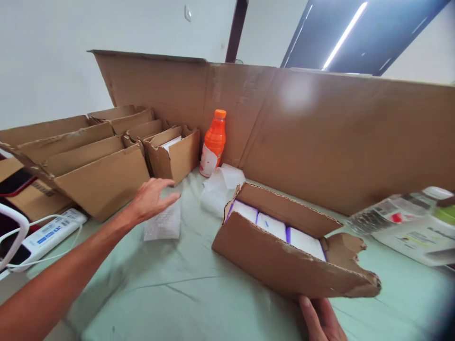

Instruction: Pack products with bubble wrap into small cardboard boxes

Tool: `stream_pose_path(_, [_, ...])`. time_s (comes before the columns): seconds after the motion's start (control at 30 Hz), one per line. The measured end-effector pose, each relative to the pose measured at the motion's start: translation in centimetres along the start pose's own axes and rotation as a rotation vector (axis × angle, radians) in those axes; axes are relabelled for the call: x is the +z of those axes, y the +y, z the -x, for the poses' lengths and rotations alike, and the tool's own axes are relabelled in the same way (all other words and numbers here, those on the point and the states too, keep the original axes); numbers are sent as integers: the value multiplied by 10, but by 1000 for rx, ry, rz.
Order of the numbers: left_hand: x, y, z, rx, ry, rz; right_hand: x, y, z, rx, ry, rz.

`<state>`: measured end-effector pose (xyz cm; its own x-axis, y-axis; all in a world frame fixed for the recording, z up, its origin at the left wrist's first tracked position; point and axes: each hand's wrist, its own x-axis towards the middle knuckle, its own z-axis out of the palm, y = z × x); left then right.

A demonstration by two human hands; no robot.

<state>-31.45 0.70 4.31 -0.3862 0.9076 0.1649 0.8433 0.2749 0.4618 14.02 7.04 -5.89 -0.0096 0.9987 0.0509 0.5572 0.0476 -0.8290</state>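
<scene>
My left hand (151, 199) reaches out over the table with its fingers stretched apart and nothing in it. It hovers just above a small clear packet (164, 223) lying on the green table cover (185, 289). My right hand (322, 319) shows at the bottom edge, its fingers under the near wall of an open torn cardboard box (280, 258). Inside that box lie three white packs with purple edges (275, 226), side by side.
A row of open cardboard boxes (103, 161) stands at the left. An orange bottle (213, 143) is upright before a tall cardboard wall (320, 128), crumpled white plastic (218, 187) beside it. A white power strip (50, 232) lies far left; clear-wrapped packages (405, 220) lie right.
</scene>
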Motion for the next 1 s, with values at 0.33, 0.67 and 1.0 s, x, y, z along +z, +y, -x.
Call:
stream_pose_path(0.33, [49, -44, 75, -368, 332, 265, 5, -14, 2, -94, 7, -50])
stream_pose_path(0.67, [44, 20, 133, 341, 612, 162, 6, -18, 10, -182, -42, -217])
stream_pose_path(1.0, [56, 40, 210, 542, -250, 117, -28, -15, 10, 1, 23, -334])
